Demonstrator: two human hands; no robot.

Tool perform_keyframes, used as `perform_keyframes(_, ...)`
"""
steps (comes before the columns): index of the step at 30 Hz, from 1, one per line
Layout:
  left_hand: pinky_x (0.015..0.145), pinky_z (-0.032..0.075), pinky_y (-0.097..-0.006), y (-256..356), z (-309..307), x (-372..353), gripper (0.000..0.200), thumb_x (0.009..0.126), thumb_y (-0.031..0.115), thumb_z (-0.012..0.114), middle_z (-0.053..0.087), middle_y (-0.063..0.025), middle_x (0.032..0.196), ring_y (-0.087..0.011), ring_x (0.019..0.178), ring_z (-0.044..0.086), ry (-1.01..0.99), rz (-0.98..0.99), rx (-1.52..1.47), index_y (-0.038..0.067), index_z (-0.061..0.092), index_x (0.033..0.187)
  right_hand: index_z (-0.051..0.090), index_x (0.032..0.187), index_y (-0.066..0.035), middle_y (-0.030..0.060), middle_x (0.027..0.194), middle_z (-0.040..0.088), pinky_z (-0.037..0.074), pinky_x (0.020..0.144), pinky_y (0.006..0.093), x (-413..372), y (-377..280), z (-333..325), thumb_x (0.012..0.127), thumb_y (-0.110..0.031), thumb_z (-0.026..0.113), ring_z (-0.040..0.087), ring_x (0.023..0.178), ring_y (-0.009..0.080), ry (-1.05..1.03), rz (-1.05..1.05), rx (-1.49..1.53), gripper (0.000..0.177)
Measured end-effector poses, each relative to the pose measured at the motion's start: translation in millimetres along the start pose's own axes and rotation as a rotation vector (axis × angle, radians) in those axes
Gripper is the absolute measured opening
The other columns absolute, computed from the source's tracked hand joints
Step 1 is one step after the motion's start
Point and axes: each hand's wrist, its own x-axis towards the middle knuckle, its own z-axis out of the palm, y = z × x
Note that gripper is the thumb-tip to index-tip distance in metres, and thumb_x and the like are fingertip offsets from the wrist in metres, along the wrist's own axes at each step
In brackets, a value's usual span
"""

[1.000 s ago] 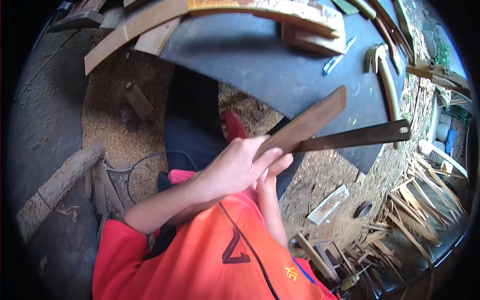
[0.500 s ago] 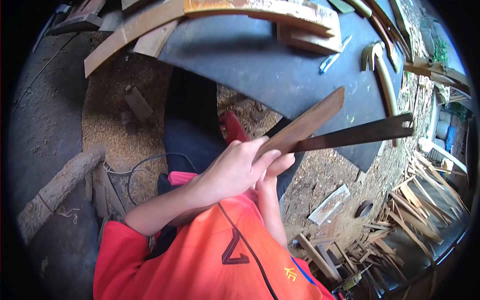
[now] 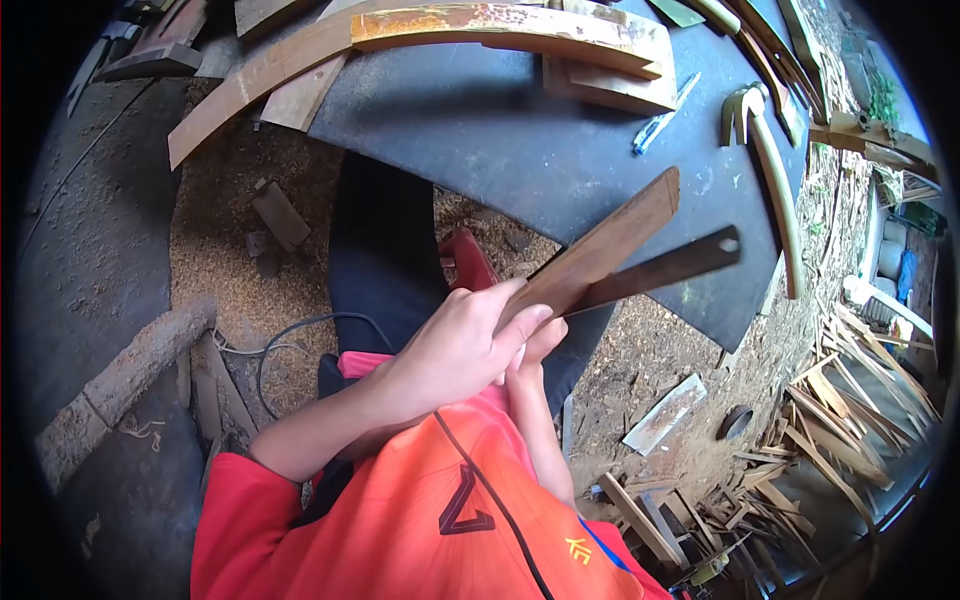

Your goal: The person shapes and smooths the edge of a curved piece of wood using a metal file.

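Fingers (image 3: pixel 520 322) of the left hand (image 3: pixel 455 352) press together around the lower end of a wooden strip (image 3: pixel 612 238), thumb side up, at the centre of the frame. The right hand (image 3: pixel 542 345) sits just beneath, largely hidden by the left; whether its fingers are curled tight or loose cannot be told. From between the two hands a dark flat metal bar (image 3: pixel 668 265) with a hole near its tip runs out beside the strip, the two touching or nearly so at the hands and fanning apart further out.

The strip's long axis runs diagonally, free end pointing to the upper right of the frame over the edge of the dark tabletop (image 3: pixel 480 130); the bar points the same way but lower and flatter.

Working the bar along the wood seems best done with the strip gripped low and firm, wrists braced close to the body, the bar kept flat to the edge and fingertips clear of it.

Curved wooden pieces (image 3: pixel 500 25) and a blue pen (image 3: pixel 655 115) lie on the tabletop at the top; sawdust floor (image 3: pixel 215 240) is at left, piled offcuts (image 3: pixel 830 400) at lower right.
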Motion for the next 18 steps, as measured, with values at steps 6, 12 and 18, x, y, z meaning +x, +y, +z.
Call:
perform_keyframes(6,0.056,0.053,-0.0288,1.5,-1.1,1.3,0.029,0.108,0.016,0.056,0.066,-0.0069,0.07,-0.0124,0.058,0.064,-0.026,-0.022,-0.042,-0.007,0.062,0.123,0.07,0.108,0.003,0.0136,0.084,0.077,0.06,0.063,0.0347,-12.1,-9.6,-11.3,0.104,-0.016,0.062,0.077,0.072,0.0268,-0.035,0.23,0.155,0.021)
perform_keyframes(12,0.057,0.053,-0.0306,-6.8,4.4,-1.3,0.029,0.107,0.017,0.057,0.066,-0.0081,0.069,-0.014,0.057,0.065,0.018,0.021,0.069,-0.007,0.063,0.122,0.07,0.105,0.004,0.0132,0.085,0.077,0.06,0.063,0.0355,-13.8,4.1,-9.8,0.106,-0.015,0.059,0.077,0.071,0.0254,0.001,0.143,0.131,0.022)
perform_keyframes(18,0.057,0.054,-0.0308,-11.2,7.9,-9.4,0.026,0.108,0.018,0.057,0.066,-0.0079,0.068,-0.0142,0.058,0.065,-0.026,-0.032,0.063,-0.005,0.064,0.119,0.07,0.105,0.004,0.0106,0.086,0.074,0.061,0.066,0.0349,-35.7,25.1,-21.7,0.107,-0.019,0.056,0.073,0.074,0.0211,0.034,0.569,0.664,0.027)
